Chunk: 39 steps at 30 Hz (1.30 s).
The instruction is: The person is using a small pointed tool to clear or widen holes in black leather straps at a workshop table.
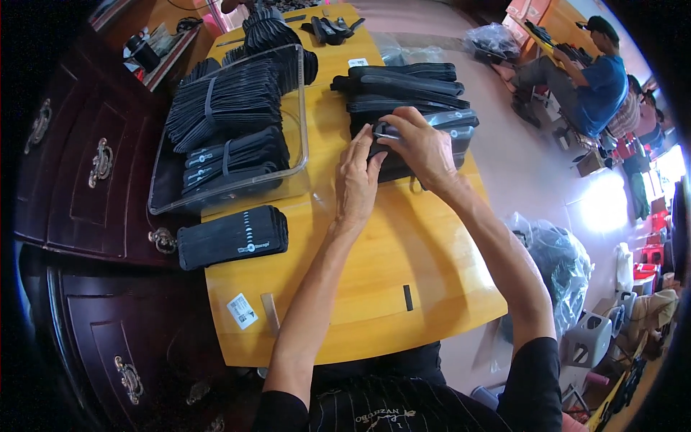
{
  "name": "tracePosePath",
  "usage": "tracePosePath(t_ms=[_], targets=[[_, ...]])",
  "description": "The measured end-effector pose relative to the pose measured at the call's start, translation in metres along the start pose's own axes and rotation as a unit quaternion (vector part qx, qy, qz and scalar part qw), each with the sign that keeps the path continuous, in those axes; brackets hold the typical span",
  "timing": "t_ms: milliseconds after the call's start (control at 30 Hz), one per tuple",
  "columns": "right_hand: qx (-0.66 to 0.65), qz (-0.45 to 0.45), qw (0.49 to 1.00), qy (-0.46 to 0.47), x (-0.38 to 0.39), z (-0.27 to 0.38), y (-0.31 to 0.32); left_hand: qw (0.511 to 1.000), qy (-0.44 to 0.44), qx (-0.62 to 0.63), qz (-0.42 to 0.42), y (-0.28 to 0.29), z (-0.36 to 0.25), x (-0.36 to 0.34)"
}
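Both my hands meet at the left end of a black folded pouch (461, 135) on top of a pile of similar black pieces at the table's middle right. My left hand (355, 183) presses its fingers and thumb against that end. From above, my right hand (428, 153) pinches the same end between thumb and fingers; a small shiny bit shows there, too small to name. Behind them lie more long black folded pouches (407, 86). A bundle of black pouches with white print (234, 237) sits left of my left forearm.
A clear plastic bin (302, 144) holds banded stacks of black pouches (227, 104). On the yellow table (360, 288) lie a white label (242, 311), a tan strip (270, 312) and a short black strip (408, 297). Dark drawers (101, 169) stand left; a seated person (601, 86) works far right.
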State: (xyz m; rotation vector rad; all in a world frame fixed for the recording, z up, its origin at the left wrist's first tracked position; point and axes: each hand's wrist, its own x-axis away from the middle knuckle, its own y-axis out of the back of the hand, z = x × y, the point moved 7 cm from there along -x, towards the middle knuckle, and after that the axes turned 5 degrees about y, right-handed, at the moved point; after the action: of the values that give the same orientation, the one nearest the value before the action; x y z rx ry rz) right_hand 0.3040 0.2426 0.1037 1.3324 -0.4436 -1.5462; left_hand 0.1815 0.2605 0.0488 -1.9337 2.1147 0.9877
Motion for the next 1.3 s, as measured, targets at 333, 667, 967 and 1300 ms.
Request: tracePosePath(t_ms=[333, 667, 967, 1300], targets=[[-0.208, -0.03, 0.971, -0.115, 0.008, -0.016, 0.019, 1.0, -0.007, -0.016, 0.001, -0.002, 0.006, -0.003], [-0.39, -0.247, 0.868, -0.185, 0.055, -0.031, 0.078, 1.0, -0.009, -0.002, 0.004, -0.001, 0.0, -0.003], [-0.367, -0.382, 0.829, -0.179, 0.083, -0.051, 0.154, 0.999, 0.017, -0.009, 0.029, -0.003, 0.004, -0.002], [-0.533, -0.483, 0.609, -0.335, 0.189, -0.157, 0.15, 0.998, -0.007, -0.039, 0.048, -0.002, -0.001, -0.005]])
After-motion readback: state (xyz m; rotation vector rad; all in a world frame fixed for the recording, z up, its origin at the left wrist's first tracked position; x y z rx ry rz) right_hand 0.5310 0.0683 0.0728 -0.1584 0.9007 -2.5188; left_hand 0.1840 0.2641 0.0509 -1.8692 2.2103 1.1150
